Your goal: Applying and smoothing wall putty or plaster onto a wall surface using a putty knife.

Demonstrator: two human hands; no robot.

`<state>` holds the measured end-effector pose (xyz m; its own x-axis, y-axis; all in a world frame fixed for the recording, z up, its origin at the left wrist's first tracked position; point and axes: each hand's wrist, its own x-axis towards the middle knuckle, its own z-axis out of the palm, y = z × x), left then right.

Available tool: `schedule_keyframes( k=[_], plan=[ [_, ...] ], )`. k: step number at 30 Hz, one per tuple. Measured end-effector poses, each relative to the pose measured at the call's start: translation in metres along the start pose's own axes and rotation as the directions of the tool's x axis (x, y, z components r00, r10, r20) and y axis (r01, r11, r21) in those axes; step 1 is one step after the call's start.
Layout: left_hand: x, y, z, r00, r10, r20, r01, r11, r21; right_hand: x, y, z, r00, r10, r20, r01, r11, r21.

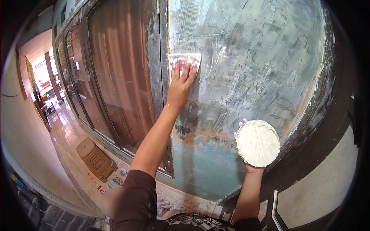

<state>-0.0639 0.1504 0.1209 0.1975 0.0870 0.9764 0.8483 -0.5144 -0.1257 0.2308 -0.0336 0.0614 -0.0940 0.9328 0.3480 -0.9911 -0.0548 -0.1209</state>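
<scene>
My left hand (180, 86) presses a flat, whitish scraper (185, 59) against the wall (250, 65), near its left edge beside the door frame. The wall is grey-blue, streaked with thin white filler, with teal and orange patches lower down. My right hand (246, 154) holds up a round dish (257, 143) full of white putty, its fingers mostly hidden behind the dish. The dish is held close to the wall, lower right of the scraper.
A dark wooden door (121, 73) with reddish-brown panels stands left of the wall. A brown plastic stool (96, 158) lies on the tiled floor below. A corridor (50, 104) runs off at far left. Printed sheets (115, 181) cover the floor near my feet.
</scene>
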Motion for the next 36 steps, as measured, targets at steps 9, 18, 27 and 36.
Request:
schedule_keyframes(
  k=[9, 18, 27, 36],
  plan=[
    [-0.047, 0.017, -0.022, 0.993, 0.015, -0.114, -0.017, 1.0, -0.015, 0.004, 0.003, -0.016, 0.987, 0.068, 0.148, -0.053, 0.993, -0.107],
    [-0.031, 0.007, -0.01, 0.991, 0.027, -0.13, -0.024, 0.999, 0.027, 0.002, 0.001, -0.022, 0.995, 0.051, 0.084, -0.05, 0.999, -0.008],
    [-0.054, 0.02, -0.006, 0.999, 0.003, 0.041, -0.003, 1.0, 0.004, 0.004, -0.006, -0.03, 0.993, 0.049, 0.104, -0.047, 0.999, -0.024],
    [-0.009, 0.01, -0.015, 0.998, 0.067, -0.018, -0.064, 0.988, 0.137, -0.002, 0.006, -0.037, 0.981, 0.09, 0.171, -0.071, 0.99, -0.118]
  ],
)
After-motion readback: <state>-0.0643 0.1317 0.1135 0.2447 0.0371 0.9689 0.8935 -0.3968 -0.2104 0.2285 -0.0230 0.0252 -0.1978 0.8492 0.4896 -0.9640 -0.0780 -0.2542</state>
